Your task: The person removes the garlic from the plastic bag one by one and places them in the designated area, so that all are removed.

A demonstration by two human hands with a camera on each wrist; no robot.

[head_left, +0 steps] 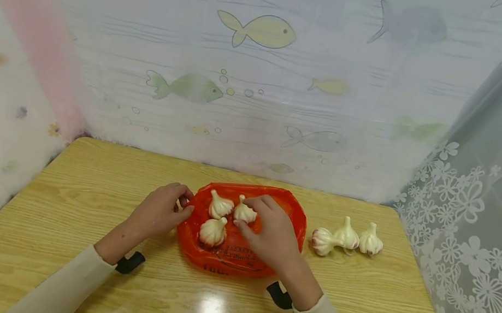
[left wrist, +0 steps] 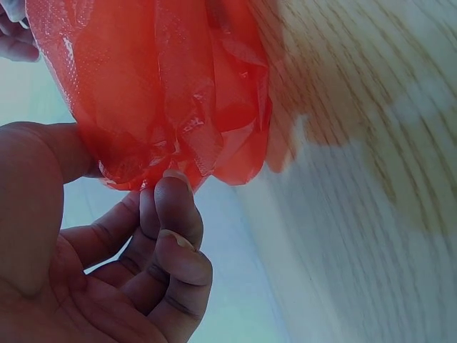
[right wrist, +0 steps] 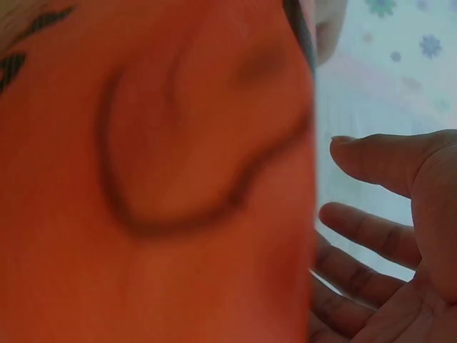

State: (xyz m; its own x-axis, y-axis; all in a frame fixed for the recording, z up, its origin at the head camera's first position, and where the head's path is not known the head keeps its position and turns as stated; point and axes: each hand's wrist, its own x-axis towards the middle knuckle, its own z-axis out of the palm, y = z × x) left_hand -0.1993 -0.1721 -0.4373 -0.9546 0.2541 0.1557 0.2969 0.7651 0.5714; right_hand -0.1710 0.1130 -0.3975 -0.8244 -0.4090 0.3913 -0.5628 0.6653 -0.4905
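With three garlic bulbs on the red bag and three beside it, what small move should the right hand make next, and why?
Probably the right hand should let go of the garlic bulb it touches on the red plastic bag and reach toward the three bulbs lying apart on the wooden table. The left hand pinches the bag's edge, so the bag seems steady.

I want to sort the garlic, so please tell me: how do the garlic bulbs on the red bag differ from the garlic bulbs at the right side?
The garlic bulbs on the red bag lie on the red bag, clustered; the garlic bulbs at the right lie on the bare table, in a row. The right hand touches one bag bulb; no hand touches the right group. Both groups count three white bulbs.
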